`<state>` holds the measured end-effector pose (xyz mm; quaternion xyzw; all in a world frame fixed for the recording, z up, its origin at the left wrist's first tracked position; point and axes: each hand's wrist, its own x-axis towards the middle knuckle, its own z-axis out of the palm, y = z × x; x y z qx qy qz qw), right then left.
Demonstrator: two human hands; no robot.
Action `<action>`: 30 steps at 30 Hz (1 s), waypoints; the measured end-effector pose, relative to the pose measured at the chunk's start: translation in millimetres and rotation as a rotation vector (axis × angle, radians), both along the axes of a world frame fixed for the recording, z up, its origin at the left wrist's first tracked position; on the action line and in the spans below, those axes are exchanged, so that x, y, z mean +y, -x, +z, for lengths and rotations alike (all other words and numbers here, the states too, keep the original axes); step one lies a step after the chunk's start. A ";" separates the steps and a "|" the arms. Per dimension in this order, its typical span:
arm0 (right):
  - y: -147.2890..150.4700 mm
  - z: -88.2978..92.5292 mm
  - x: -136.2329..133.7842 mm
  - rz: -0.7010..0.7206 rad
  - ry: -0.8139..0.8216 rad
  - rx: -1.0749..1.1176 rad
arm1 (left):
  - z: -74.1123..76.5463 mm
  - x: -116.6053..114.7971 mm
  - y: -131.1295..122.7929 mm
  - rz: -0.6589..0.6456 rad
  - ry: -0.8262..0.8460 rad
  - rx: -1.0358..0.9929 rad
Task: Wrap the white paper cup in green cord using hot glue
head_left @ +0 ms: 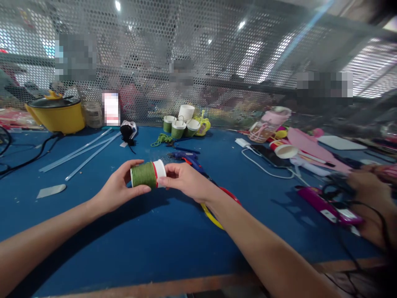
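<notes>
Between my two hands lies a paper cup (145,174) on its side, raised a little over the blue tabletop. Green yarn is wound around most of it, leaving a white band with a red stripe bare at the right. My left hand (125,182) curls around the yarn-covered left part, thumb below and fingers behind. At the white end, my right hand (182,178) pinches the cup, with some fingertips hidden. Beyond my right wrist are a blue glue gun (190,159) and scissors with a red and yellow handle (212,216).
Green-wrapped cups (178,129) stand at the back near yellow yarn (203,126) and loose green yarn (161,140). Clear glue sticks (89,151) lie left, before a yellow pot (58,118). At right, another person's hand (372,194) is by a purple device (328,205) and cables.
</notes>
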<state>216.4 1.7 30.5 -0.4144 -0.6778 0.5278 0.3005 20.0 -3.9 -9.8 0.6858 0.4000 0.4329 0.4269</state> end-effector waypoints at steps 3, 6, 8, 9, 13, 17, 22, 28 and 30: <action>-0.8 2.3 -1.1 0.011 -0.070 -0.061 | 2.0 1.3 1.5 -0.067 0.062 0.040; -2.8 7.0 -2.2 0.060 -0.069 -0.100 | 2.2 1.4 2.5 -0.070 0.024 0.069; -4.4 8.4 -1.7 0.057 -0.054 -0.124 | 0.6 0.7 2.7 -0.073 -0.053 0.082; -5.2 8.1 -1.0 0.036 -0.045 -0.131 | -0.6 0.3 2.7 -0.076 -0.096 0.099; -6.9 1.8 1.7 -0.064 -0.024 -0.147 | -5.9 -0.3 2.9 -0.072 -0.254 0.190; -7.7 -0.2 0.6 -0.045 -0.044 -0.191 | -7.3 0.1 1.8 -0.082 -0.172 0.147; -9.5 4.1 -0.9 -0.181 -0.249 -0.271 | -3.7 -2.3 0.3 -0.082 -0.192 0.231; -10.2 4.3 -1.6 -0.065 -0.318 -0.185 | -3.6 -5.3 0.1 -0.171 -0.326 0.307; -9.4 5.5 -3.8 -0.002 -0.267 -0.192 | -4.9 -5.5 0.2 -0.192 -0.344 0.312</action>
